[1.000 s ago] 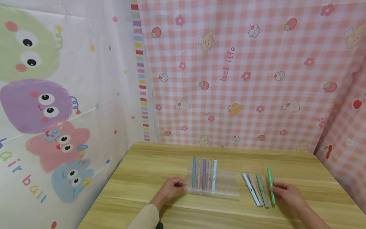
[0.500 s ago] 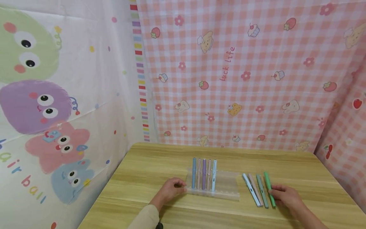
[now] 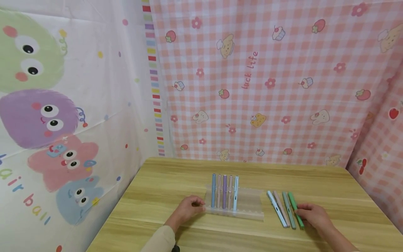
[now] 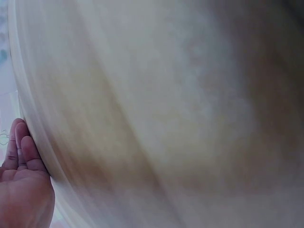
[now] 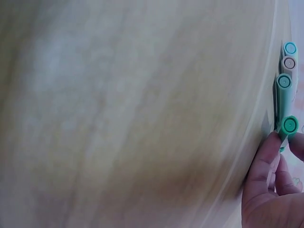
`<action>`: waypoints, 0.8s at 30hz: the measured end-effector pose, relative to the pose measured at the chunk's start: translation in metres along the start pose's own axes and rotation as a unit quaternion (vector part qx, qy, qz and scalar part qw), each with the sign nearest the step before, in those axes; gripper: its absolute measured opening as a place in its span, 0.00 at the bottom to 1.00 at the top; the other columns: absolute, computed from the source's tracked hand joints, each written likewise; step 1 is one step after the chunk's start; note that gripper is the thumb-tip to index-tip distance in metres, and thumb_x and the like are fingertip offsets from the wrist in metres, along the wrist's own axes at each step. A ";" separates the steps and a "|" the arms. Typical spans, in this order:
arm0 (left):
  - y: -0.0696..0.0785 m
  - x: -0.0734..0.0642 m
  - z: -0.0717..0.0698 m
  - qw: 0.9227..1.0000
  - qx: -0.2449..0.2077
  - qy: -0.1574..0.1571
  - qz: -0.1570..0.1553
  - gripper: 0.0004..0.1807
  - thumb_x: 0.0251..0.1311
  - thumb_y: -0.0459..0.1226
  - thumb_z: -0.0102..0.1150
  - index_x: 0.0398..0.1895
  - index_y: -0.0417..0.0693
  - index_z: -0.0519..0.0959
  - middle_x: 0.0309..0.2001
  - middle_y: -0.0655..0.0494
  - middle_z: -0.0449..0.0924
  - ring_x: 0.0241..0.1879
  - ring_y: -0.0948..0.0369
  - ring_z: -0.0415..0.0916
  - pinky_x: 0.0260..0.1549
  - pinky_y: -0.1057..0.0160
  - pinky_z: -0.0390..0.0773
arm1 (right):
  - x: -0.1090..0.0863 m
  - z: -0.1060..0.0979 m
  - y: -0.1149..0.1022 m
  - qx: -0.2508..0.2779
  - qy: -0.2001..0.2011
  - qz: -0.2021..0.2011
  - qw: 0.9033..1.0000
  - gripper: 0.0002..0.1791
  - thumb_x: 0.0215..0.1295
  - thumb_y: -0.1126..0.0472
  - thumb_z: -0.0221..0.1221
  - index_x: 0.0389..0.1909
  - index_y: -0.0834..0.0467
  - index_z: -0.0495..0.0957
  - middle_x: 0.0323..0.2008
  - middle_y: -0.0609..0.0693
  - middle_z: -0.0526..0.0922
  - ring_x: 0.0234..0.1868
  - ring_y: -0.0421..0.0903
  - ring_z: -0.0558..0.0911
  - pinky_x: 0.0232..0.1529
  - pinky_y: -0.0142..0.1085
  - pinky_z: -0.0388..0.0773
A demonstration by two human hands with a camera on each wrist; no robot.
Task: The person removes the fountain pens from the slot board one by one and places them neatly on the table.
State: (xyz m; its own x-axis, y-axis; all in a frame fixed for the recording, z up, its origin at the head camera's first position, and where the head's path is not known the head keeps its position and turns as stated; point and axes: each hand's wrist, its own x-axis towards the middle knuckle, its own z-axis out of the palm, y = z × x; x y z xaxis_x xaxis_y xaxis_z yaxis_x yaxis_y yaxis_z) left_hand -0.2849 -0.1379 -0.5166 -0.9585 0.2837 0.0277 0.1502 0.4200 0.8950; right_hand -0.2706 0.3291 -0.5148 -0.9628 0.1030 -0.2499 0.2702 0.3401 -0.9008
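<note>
My right hand [image 3: 313, 215] pinches a bright green pen [image 3: 296, 210] between thumb and fingers. In the right wrist view the round end of this green pen [image 5: 289, 125] sits between the fingertips, low over the table. Just left of it lie a grey-green pen [image 3: 289, 210], a pinkish-beige pen [image 3: 281, 208] and a light blue pen [image 3: 276, 209], side by side. My left hand [image 3: 189, 209] holds the left front corner of a clear plastic pen rack [image 3: 248, 213]. Several pens, among them a purple pen [image 3: 225, 192], stand in the rack's left slots.
A wood-grain table [image 3: 151, 189] carries everything. Behind it hangs a pink checked curtain [image 3: 242, 105], and a white cartoon-printed cloth [image 3: 107, 87] covers the left side. The rack's right-hand slots hold no pens.
The green pen in my right hand has tilted and shifted left, alongside the grey-green pen. My left hand and the rack stay put.
</note>
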 end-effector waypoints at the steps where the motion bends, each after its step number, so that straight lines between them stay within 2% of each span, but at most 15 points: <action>1: 0.000 0.000 0.000 1.000 0.000 0.000 -0.001 0.08 0.58 0.32 0.67 0.40 0.40 0.82 0.42 0.52 0.77 0.42 0.57 0.72 0.45 0.58 0.75 | 0.000 0.001 0.000 -0.006 0.002 -0.001 1.000 0.26 0.64 0.66 0.61 0.57 0.79 0.69 0.36 0.53 0.83 0.33 0.43 0.80 0.33 0.39 0.81; 12: -0.002 0.002 0.000 1.000 0.004 0.005 0.000 0.06 0.59 0.33 0.68 0.38 0.41 0.82 0.42 0.53 0.77 0.42 0.58 0.72 0.43 0.60 0.74 | -0.004 0.003 -0.006 -0.032 -0.007 0.003 0.999 0.27 0.64 0.65 0.62 0.56 0.81 0.68 0.38 0.59 0.82 0.34 0.44 0.80 0.34 0.39 0.82; 24: -0.002 0.002 0.000 1.000 0.002 0.006 -0.004 0.07 0.59 0.33 0.68 0.39 0.40 0.82 0.42 0.53 0.77 0.42 0.58 0.72 0.43 0.60 0.74 | -0.005 0.002 -0.005 -0.023 0.005 -0.003 1.000 0.29 0.64 0.65 0.62 0.58 0.81 0.66 0.38 0.57 0.82 0.33 0.43 0.81 0.34 0.39 0.82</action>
State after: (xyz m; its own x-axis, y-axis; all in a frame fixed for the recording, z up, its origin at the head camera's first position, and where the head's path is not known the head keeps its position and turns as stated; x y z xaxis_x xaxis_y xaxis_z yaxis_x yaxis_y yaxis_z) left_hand -0.2871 -0.1382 -0.5186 -0.9627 0.2694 0.0257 0.1431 0.4262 0.8932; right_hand -0.2674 0.3247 -0.5096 -0.9645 0.1105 -0.2398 0.2640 0.3833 -0.8851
